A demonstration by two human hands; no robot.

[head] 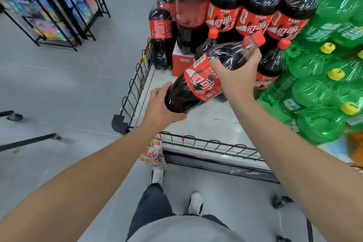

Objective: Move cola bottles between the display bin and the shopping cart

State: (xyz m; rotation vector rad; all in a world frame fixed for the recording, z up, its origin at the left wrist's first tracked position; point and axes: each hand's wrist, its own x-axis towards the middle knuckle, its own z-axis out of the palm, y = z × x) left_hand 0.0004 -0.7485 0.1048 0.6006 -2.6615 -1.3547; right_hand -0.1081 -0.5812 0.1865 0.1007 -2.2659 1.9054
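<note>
Over the display bin (137, 84) near its left edge, my left hand (159, 108) and right hand (235, 78) both grasp one cola bottle (198, 84), tilted, mid-transfer; can't tell which way, cart not visible.

The held cola bottle (204, 76), at the centre of the frame, carried a red label with large white Chinese characters, "可口可", beside a black-and-white football pattern; the smaller print under them was too fine to read. The stacked cola bottles (253, 6) in the upper middle bore the same white characters on red labels. A red box (181, 64) behind the held bottle showed small pale characters that could not be made out. The green bottles (334, 31) on the right had labels with white lettering, blurred beyond reading. A pink tag (152, 152) at the rail of the display bin (212, 144) showed "元".
</note>
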